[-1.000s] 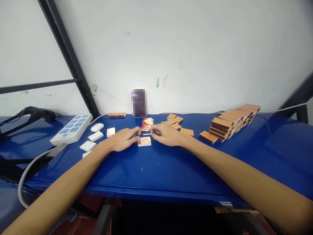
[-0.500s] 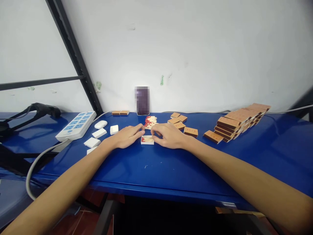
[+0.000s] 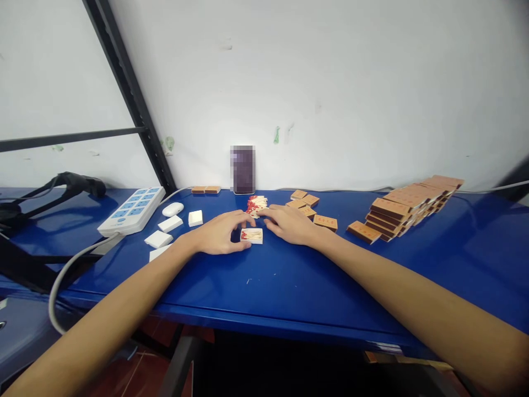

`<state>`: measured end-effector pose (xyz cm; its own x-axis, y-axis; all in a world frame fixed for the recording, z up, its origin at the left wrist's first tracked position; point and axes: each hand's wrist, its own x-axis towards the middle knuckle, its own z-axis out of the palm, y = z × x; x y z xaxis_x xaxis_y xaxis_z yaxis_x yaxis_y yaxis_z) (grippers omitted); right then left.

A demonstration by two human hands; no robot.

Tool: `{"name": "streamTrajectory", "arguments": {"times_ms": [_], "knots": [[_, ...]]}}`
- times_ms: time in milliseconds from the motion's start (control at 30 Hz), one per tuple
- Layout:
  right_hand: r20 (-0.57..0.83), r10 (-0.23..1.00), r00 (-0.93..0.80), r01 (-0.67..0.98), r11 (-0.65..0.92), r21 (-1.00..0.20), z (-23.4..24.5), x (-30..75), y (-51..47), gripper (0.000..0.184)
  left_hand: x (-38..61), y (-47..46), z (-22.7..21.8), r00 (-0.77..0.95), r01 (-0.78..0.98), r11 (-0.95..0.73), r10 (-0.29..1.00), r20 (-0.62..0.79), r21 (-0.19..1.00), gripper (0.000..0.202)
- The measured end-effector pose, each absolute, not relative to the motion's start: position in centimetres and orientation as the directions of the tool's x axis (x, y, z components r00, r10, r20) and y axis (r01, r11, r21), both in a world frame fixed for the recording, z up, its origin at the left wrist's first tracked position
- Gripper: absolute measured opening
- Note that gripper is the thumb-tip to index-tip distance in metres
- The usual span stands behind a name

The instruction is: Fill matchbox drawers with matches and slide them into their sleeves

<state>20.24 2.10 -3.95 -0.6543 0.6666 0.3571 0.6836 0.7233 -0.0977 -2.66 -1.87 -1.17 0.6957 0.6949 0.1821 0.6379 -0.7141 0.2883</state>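
Note:
A small white matchbox tray (image 3: 258,241) holds several red-headed matches (image 3: 250,235) and sits on the blue table. My left hand (image 3: 221,232) grips its left end, thumb at the near corner and fingers bent over the far side. My right hand (image 3: 289,223) is beyond the tray's right side, palm down, its fingers stretched toward a loose pile of matches (image 3: 257,204). The fingertips reach the near right edge of that pile. I see no match between them, and the fingers are partly apart.
Several brown matchboxes (image 3: 325,222) lie right of the pile, with a leaning stack (image 3: 390,208) farther right. White trays (image 3: 170,223), a white earbud case (image 3: 172,209) and a power strip (image 3: 132,212) are left. A phone (image 3: 244,171) leans on the wall.
My left hand has opened out from a pinch beside the tray to span its left end. My right hand has moved off the tray and forward to the match pile. The view shifted slightly.

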Motion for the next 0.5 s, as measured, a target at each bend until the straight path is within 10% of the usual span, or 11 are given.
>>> {"name": "streamTrajectory", "arguments": {"times_ms": [500], "knots": [[0.376, 0.718, -0.585, 0.707, 0.679, -0.197, -4.05, 20.10, 2.47, 0.021, -2.49, -1.50, -1.58, 0.638, 0.623, -0.663, 0.737, 0.221, 0.414, 0.031]]}}
